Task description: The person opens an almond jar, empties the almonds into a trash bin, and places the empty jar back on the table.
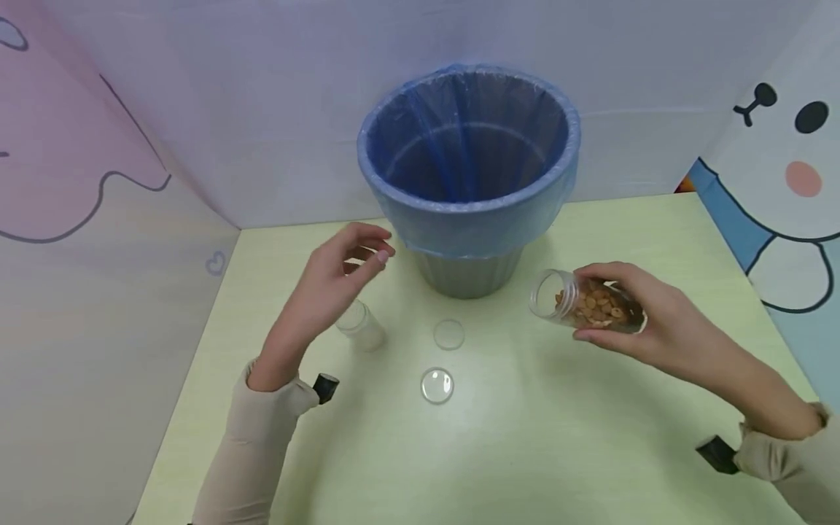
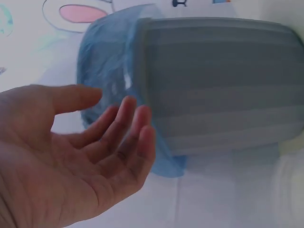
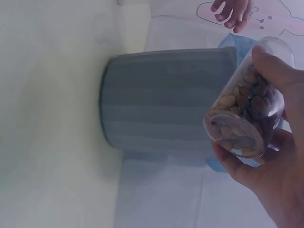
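Observation:
My right hand (image 1: 646,313) grips a clear jar (image 1: 554,294) partly filled with brown nuts (image 1: 596,305). The jar has no lid on it and is tipped sideways, its mouth facing left toward the bin. In the right wrist view the jar's base (image 3: 235,135) faces the camera and the nuts lie along its side. My left hand (image 1: 328,281) hangs in the air left of the bin, fingers loosely bent, holding nothing. Below it on the table stands a second clear jar (image 1: 364,332), partly hidden by that hand. The bin (image 1: 467,273) wears a blue liner (image 1: 475,222) folded over its rim.
Two clear round lids (image 1: 449,335) (image 1: 437,385) lie on the pale table (image 1: 499,459) in front of the bin. Behind it rises a pale wall covering (image 1: 282,109), with cartoon-printed panels (image 1: 774,219) at the sides.

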Demonstrator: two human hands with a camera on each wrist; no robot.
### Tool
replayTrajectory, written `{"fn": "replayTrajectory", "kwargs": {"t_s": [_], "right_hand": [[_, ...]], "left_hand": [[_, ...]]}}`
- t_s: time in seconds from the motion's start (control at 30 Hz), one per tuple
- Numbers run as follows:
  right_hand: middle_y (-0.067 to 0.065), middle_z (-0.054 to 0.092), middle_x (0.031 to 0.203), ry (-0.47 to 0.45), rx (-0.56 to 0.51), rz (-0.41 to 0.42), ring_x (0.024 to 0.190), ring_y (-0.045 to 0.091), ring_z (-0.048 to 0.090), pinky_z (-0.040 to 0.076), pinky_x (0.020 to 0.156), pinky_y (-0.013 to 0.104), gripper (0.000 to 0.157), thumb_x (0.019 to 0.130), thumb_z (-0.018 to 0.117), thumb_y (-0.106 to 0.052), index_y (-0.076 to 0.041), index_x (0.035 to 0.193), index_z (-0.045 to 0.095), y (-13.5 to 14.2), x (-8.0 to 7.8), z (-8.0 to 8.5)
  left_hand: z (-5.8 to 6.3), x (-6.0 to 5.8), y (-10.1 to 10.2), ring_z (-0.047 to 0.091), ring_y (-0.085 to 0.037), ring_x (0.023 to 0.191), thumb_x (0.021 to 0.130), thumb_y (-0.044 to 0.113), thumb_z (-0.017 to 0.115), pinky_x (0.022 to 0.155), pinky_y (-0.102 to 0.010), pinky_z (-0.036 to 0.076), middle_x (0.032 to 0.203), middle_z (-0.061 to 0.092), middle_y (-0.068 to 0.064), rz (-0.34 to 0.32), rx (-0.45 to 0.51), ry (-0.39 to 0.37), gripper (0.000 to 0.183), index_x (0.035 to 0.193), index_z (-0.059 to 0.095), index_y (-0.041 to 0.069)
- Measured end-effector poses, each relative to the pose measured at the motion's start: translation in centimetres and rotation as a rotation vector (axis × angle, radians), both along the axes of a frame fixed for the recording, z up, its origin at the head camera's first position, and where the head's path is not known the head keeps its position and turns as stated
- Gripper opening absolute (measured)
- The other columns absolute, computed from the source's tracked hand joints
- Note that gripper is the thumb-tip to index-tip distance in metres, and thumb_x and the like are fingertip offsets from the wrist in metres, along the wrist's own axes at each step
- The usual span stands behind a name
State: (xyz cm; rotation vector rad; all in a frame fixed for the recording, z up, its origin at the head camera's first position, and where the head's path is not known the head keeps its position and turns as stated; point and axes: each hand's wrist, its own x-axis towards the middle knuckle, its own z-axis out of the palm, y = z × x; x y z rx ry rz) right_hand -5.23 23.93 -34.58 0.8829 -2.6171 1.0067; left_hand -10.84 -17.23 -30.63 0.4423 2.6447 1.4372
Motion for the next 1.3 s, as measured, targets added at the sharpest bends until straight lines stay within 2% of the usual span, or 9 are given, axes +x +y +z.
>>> {"fn": "replayTrajectory", "kwargs": {"t_s": [0.2,0.43,0.6,0.73,0.83,0.9,1.03,1.13,1.3], "right_hand": [[-0.007,0.062,0.132,0.045,0.035,-0.001,0.111,-0.013,0.054,0.044,0.087,0.0,0.094,0.061,0.099,-0.002,-0.009,0.144,0.056,1.2,-1.6,3.3],[0.012,0.062,0.137,0.061,0.095,-0.035,0.113,-0.019,0.047,0.038,0.091,-0.004,0.096,0.066,0.098,-0.007,-0.01,0.149,0.051,2.6,-3.7,7.1],[0.012,0.061,0.137,0.057,0.118,-0.049,0.115,-0.02,0.045,0.034,0.097,-0.004,0.098,0.071,0.096,-0.008,-0.016,0.155,0.045,2.8,-5.4,9.4],[0.014,0.06,0.136,0.05,0.176,-0.067,0.117,0.012,0.061,0.033,0.094,-0.006,0.101,0.074,0.094,-0.007,-0.021,0.159,0.04,2.5,-6.7,10.9],[0.018,0.059,0.136,0.047,0.226,-0.075,0.111,0.04,0.061,0.032,0.088,-0.006,0.101,0.077,0.092,-0.008,-0.023,0.161,0.037,2.1,-7.5,11.9],[0.021,0.059,0.136,0.04,0.248,-0.07,0.111,0.045,0.061,0.033,0.084,-0.007,0.099,0.08,0.09,-0.009,-0.023,0.161,0.036,1.9,-8.0,12.4],[0.023,0.061,0.131,0.046,0.286,-0.057,0.107,0.051,0.062,0.033,0.078,-0.005,0.095,0.083,0.088,-0.012,-0.022,0.161,0.036,1.6,-9.0,13.4],[0.023,0.061,0.131,0.041,0.316,-0.06,0.106,0.053,0.061,0.034,0.071,-0.005,0.093,0.084,0.088,-0.018,-0.022,0.161,0.036,1.4,-9.7,14.1],[0.026,0.059,0.135,0.018,0.372,-0.063,0.106,0.051,0.059,0.033,0.066,-0.003,0.089,0.089,0.085,-0.024,-0.023,0.162,0.034,1.2,-11.1,14.9]], "left_hand": [[2.9,-1.3,-1.3,0.068,-0.019,0.106,0.108,0.024,0.057,0.087,-0.027,0.06,0.135,0.062,-0.007,0.098,0.375,-0.115,0.049,0.155,0.045,0.015],[4.9,-3.3,-0.6,0.062,-0.024,0.122,0.107,0.024,0.059,0.093,-0.033,0.062,0.149,0.052,-0.01,0.133,0.611,-0.269,0.054,0.158,0.043,0.016],[5.6,-4.8,0.1,0.059,-0.028,0.129,0.107,0.022,0.057,0.096,-0.04,0.061,0.149,0.053,-0.008,0.111,0.661,-0.342,0.057,0.16,0.038,0.014],[6.1,-5.7,0.6,0.061,-0.027,0.122,0.107,0.022,0.058,0.096,-0.044,0.061,0.131,0.063,-0.003,0.072,0.67,-0.384,0.051,0.155,0.044,0.012],[6.5,-6.0,0.8,0.063,-0.024,0.111,0.107,0.021,0.057,0.093,-0.041,0.061,0.118,0.066,0.001,0.067,0.686,-0.402,0.048,0.153,0.047,0.01],[6.7,-6.2,0.9,0.063,-0.022,0.105,0.107,0.02,0.057,0.09,-0.038,0.062,0.116,0.065,0.001,0.083,0.695,-0.414,0.051,0.156,0.044,0.01],[6.8,-6.3,1.1,0.063,-0.019,0.099,0.106,0.017,0.058,0.087,-0.034,0.063,0.123,0.062,-0.003,0.135,0.701,-0.443,0.058,0.159,0.037,0.012],[6.9,-6.5,1.4,0.066,-0.018,0.097,0.106,0.013,0.058,0.086,-0.034,0.064,0.125,0.063,-0.004,0.16,0.693,-0.46,0.056,0.158,0.04,0.011],[6.7,-6.9,1.7,0.069,-0.016,0.089,0.104,0.006,0.06,0.083,-0.034,0.064,0.113,0.068,-0.002,0.201,0.697,-0.471,0.057,0.158,0.042,0.012]]}}
